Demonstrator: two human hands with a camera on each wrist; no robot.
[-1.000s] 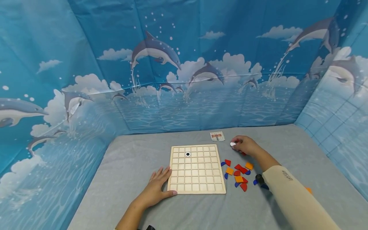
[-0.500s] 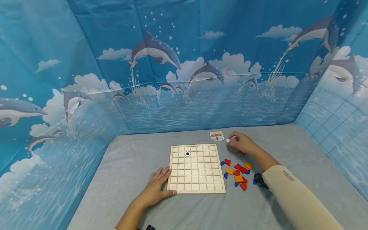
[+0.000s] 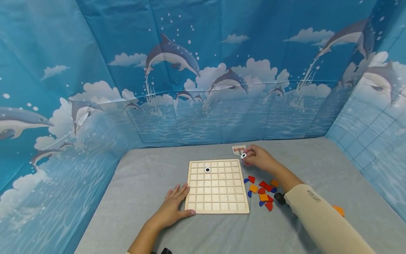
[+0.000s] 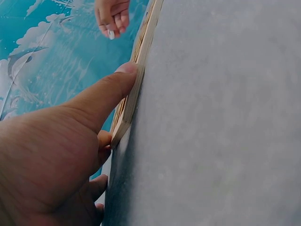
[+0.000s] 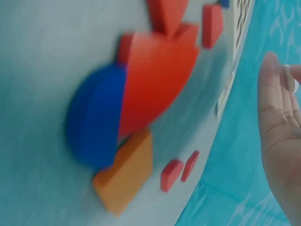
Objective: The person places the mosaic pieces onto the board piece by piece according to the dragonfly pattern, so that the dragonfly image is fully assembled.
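Note:
My left hand (image 3: pixel 172 206) lies with fairly straight fingers against the left edge of a wooden grid board (image 3: pixel 226 208), its thumb at the near left corner. In the left wrist view that thumb presses on the board's side (image 4: pixel 135 92). Beyond the far right corner of the board, my right hand (image 3: pixel 261 159) pinches a white eye piece (image 3: pixel 243 156) with a black dot, held off the cloth. The right wrist view shows the piece (image 5: pixel 291 80) edge-on between fingertips and thumb. A matching eye piece (image 3: pixel 207 170) sits in a cell near the board's top.
A small printed card (image 3: pixel 238 150) lies behind the board, partly beside my right hand. Right of the board are scattered red (image 3: pixel 269 206), blue (image 3: pixel 249 194) and orange (image 3: pixel 263 198) pieces. Another orange piece (image 3: pixel 338 210) shows past the right sleeve. A dolphin-print curtain (image 3: pixel 203 123) borders the grey cloth.
My right hand has moved left toward the card and board with the eye piece, whose black dot now faces the head camera. The left hand and board have stayed still.

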